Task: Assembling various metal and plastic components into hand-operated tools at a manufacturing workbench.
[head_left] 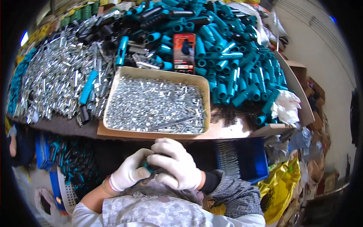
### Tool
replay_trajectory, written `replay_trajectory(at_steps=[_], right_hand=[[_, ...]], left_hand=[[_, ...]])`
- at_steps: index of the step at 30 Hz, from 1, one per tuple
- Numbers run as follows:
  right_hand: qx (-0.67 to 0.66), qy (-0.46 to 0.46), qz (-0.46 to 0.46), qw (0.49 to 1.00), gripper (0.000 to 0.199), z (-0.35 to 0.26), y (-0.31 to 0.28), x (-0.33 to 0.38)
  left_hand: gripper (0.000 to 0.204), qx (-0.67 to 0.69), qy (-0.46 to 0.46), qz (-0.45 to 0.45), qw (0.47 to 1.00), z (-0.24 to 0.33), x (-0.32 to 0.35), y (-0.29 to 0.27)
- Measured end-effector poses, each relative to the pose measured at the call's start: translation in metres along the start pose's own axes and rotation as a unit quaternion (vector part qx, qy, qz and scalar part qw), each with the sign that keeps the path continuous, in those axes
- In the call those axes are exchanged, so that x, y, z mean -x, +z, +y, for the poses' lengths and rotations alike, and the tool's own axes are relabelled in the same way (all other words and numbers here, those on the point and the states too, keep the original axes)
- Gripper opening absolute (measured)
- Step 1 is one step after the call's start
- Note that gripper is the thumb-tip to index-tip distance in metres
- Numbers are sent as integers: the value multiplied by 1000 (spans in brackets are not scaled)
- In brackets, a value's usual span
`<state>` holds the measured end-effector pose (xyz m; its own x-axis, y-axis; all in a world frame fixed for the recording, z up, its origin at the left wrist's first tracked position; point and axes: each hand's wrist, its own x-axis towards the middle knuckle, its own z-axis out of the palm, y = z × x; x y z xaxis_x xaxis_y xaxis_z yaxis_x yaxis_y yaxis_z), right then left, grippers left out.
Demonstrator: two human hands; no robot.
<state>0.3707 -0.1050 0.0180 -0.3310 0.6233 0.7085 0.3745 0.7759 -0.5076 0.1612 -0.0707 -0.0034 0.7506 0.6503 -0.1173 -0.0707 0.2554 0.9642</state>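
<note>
My left hand point(128, 171) and my right hand point(177, 165), both in white gloves, meet at the near side of the table. Their fingers curl around a small teal-and-dark plastic piece point(146, 165). Most of that piece is hidden by the gloves, so its exact kind does not show. Just beyond my hands, a cream tray point(206, 100) full of small shiny metal pins point(155, 100) rests on the table edge. Teal plastic tubular handles point(227, 56) are heaped behind it to the right, and loose silver metal parts point(56, 79) are piled to the left.
A red-and-black box point(184, 53) stands behind the tray. Dark springs point(227, 114) and a crumpled white cloth point(286, 108) lie at the right. Below the table are a blue bin point(249, 159), a yellow bag point(281, 189) and a heap of teal-and-black pieces point(73, 162).
</note>
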Motion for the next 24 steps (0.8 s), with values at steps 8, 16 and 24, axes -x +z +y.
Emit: replay_trajectory(at_steps=[8,16,24], right_hand=[[-72,14,74,995,28,-7,15,26],[295,137,143,935,24,31,-95,22],[473,131,-129,862,16,98,-130,37]], left_hand=[[79,-280,17,-75,957,13,-5,1],[61,-333,106,-10,937,6,-5,8],[61,-323,38,18,945,-9,15,3]])
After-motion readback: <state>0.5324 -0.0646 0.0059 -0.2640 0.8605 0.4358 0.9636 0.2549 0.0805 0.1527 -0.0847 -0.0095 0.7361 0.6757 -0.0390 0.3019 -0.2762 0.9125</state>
